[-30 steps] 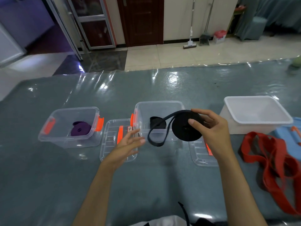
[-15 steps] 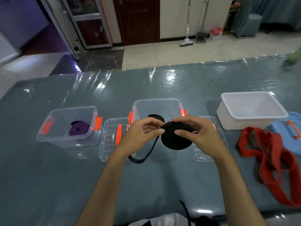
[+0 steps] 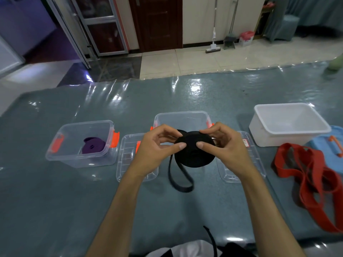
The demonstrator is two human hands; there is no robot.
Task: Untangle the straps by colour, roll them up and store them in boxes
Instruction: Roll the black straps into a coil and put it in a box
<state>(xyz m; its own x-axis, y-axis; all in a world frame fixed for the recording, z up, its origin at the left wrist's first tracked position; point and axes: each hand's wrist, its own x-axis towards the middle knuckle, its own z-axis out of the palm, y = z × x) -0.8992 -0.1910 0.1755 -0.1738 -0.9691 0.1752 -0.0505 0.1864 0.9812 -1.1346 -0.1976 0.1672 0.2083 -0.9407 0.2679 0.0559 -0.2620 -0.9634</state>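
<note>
Since a second ago the left hand (image 3: 157, 145) has come up from the table to join the right hand (image 3: 221, 143) on the black strap roll (image 3: 194, 153). Both hands pinch the roll between thumb and fingers, holding it in the air in front of the middle clear box (image 3: 181, 119). Its loose tail (image 3: 178, 179) hangs in a loop below. A purple strap roll (image 3: 92, 145) lies in the left clear box (image 3: 61, 154). Red straps (image 3: 311, 175) lie tangled on the table (image 3: 55, 201) before the white tub (image 3: 289, 125).
</note>
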